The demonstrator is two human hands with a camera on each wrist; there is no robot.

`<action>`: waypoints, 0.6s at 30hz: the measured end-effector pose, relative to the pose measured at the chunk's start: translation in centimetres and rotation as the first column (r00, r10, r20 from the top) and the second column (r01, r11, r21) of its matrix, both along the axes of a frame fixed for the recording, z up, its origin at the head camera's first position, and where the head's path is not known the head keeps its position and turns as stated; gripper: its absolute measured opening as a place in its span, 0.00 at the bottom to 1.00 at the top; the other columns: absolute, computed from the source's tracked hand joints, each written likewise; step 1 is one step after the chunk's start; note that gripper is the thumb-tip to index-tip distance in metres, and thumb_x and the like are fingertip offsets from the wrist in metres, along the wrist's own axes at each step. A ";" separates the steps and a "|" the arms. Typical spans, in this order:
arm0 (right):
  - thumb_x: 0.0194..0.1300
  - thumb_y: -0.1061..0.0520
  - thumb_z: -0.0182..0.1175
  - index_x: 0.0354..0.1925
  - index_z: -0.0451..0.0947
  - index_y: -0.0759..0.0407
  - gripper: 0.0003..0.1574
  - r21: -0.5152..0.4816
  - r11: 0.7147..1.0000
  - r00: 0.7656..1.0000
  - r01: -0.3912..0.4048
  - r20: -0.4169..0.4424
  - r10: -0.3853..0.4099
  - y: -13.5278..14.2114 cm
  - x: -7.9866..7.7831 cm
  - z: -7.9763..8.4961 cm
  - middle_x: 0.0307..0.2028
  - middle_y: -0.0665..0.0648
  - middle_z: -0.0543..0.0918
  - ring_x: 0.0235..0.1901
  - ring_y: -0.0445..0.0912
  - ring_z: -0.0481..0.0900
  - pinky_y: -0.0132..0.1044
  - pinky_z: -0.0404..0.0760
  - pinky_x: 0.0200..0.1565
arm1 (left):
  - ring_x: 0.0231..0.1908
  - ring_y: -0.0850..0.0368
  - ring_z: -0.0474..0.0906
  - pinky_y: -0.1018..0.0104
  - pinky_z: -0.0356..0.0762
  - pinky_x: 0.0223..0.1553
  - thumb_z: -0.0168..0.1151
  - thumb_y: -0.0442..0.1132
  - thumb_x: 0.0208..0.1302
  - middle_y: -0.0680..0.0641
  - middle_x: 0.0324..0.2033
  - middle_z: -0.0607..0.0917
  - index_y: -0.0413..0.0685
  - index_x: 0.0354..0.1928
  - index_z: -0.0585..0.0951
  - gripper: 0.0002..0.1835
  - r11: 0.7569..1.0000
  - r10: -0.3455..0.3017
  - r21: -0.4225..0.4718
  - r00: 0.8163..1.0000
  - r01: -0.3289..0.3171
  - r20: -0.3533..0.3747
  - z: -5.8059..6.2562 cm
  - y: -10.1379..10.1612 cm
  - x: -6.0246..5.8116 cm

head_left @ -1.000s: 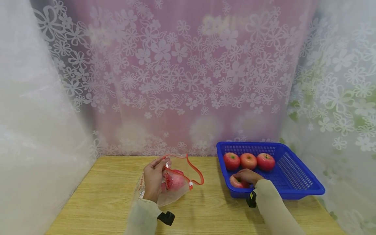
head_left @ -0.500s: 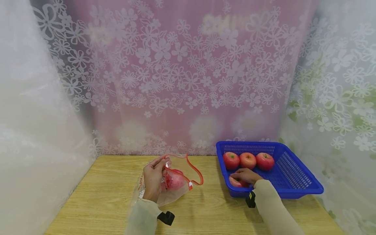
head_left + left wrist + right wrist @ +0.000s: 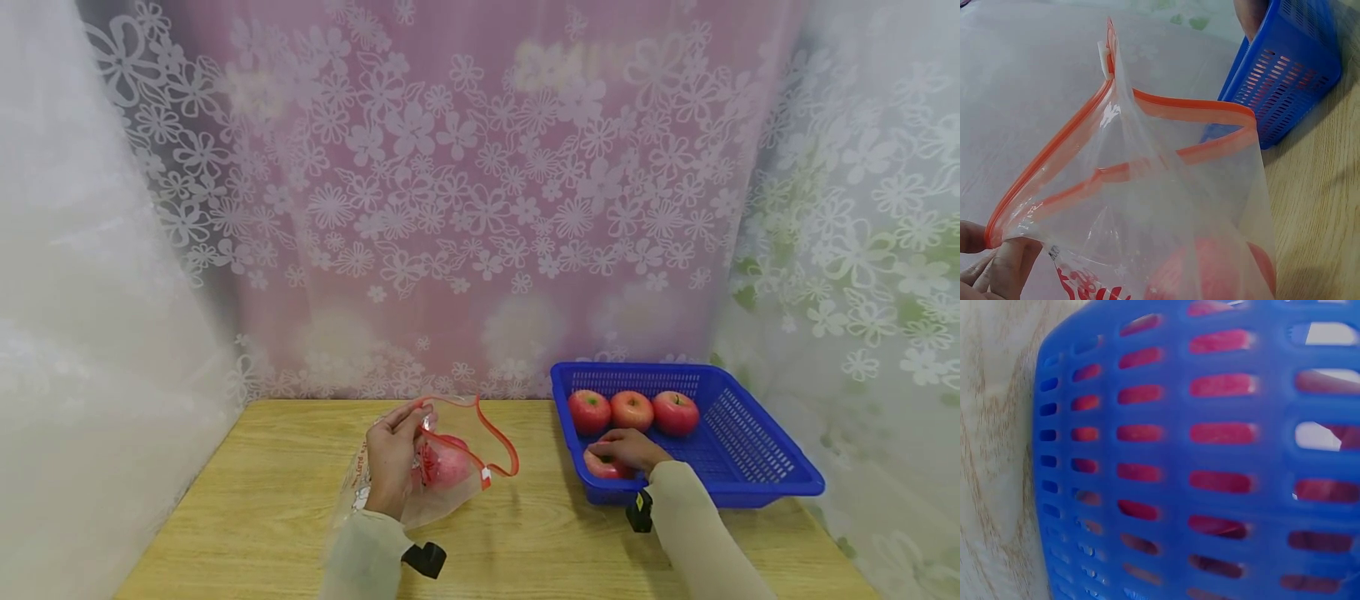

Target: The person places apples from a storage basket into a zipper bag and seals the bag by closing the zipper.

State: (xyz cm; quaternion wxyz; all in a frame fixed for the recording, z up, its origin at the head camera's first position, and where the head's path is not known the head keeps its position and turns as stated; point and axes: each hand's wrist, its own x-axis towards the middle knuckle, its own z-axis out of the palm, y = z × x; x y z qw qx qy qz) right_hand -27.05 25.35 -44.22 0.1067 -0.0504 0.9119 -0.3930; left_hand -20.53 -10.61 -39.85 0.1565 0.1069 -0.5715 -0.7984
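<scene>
My left hand (image 3: 390, 462) pinches the rim of a clear plastic zip bag (image 3: 450, 504) with an orange-red edge and red print. The bag's mouth gapes toward the right, its white slider (image 3: 486, 477) hanging at the near corner. Inside lies a pinkish-red apple (image 3: 1210, 275), seen through the plastic. Over at the blue basket, my right hand (image 3: 633, 450) grips a red apple (image 3: 604, 468) in the near left corner, fingers over its top. In the right wrist view the basket's slotted wall (image 3: 1172, 450) hides most of that apple and the hand.
Three more apples stand in a row along the back left of the blue basket (image 3: 787, 482): one at the left (image 3: 589, 412), a middle one (image 3: 632, 411) and a right one (image 3: 676, 413). The wooden table (image 3: 247, 500) ends at a flowered curtain (image 3: 480, 250).
</scene>
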 end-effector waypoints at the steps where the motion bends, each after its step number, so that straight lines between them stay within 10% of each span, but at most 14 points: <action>1: 0.64 0.52 0.63 0.41 0.82 0.68 0.18 0.001 1.000 1.000 0.001 -0.004 -0.001 0.0 0.0 0.0 0.40 0.57 0.82 0.44 0.50 0.75 0.42 0.72 0.48 | 0.37 0.59 0.86 0.75 0.81 0.34 0.61 0.34 0.67 0.41 0.43 0.87 0.33 0.51 0.82 0.14 1.000 0.001 0.003 1.000 -0.001 -0.001 0.0 0.0 0.0; 18: 0.58 0.42 0.67 0.38 0.84 0.65 0.26 -0.081 0.997 0.996 -0.005 -0.090 -0.003 0.4 0.0 -0.3 0.36 0.58 0.83 0.40 0.52 0.76 0.47 0.72 0.49 | 0.36 0.61 0.85 0.75 0.81 0.34 0.60 0.34 0.67 0.42 0.43 0.87 0.33 0.51 0.82 0.14 1.000 -0.016 0.011 1.000 0.016 -0.013 -0.2 -0.1 -0.1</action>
